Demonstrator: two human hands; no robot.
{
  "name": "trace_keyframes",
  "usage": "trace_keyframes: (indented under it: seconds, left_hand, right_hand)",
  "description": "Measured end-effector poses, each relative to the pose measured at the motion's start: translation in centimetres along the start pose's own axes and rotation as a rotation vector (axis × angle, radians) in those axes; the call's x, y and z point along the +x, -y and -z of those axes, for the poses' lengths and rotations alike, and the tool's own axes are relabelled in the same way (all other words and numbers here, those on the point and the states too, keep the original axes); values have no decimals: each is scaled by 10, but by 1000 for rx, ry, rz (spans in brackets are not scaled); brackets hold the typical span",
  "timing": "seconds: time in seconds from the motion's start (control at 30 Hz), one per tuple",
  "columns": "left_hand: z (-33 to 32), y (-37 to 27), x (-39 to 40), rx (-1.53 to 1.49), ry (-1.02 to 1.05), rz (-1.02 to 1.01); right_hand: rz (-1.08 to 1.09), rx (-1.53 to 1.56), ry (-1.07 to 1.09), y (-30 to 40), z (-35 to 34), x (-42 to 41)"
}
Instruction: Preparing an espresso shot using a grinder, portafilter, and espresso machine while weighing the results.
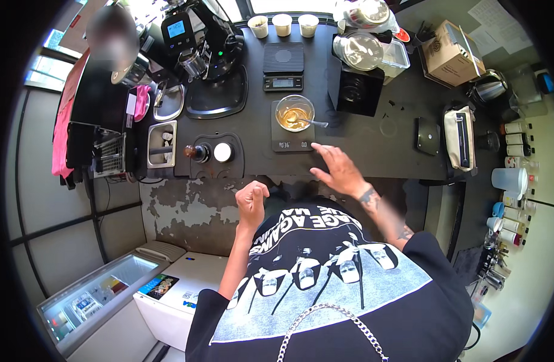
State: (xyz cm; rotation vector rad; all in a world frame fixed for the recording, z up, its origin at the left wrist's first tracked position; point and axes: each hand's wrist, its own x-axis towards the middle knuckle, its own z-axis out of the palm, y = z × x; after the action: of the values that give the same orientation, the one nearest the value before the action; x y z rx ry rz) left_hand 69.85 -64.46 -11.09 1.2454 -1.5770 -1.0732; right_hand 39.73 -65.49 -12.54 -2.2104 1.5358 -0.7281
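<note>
A clear cup (283, 102) holding brown and cream-coloured liquid stands on a flat digital scale (294, 144) with a lit display. A spoon (320, 123) leans in the cup, its handle over the right rim. My right hand (338, 169) hovers at the scale's lower right corner with fingers apart, holding nothing; whether a fingertip touches the scale is hard to tell. My left hand (251, 201) is curled into a fist in front of my body, off the counter's near edge, with nothing visible in it. Behind the cup sits a second digital scale (283, 59) with a ribbed black platform.
Left on the counter (258, 158) lie a tamping mat (217, 169) with a wooden-handled tamper (195, 153) and a white-topped round container (223, 152). A coffee grinder (222, 40) stands behind. To the right are a black box (356, 92), a cardboard box (453, 54) and a beige pouch (459, 138).
</note>
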Motion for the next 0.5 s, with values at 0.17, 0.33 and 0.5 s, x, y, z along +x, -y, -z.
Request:
trace_keyframes:
  seconds: [0.17, 0.33, 0.5]
  left_hand:
    - [7, 0, 21, 28, 26, -69]
    - [27, 4, 41, 11, 219, -31]
    - [48, 19, 61, -57, 267, -65]
  right_hand:
    - [-74, 61, 93, 37, -33, 5]
    - [-95, -100, 90, 64, -74, 30]
    - [-218, -226, 122, 74, -91, 44]
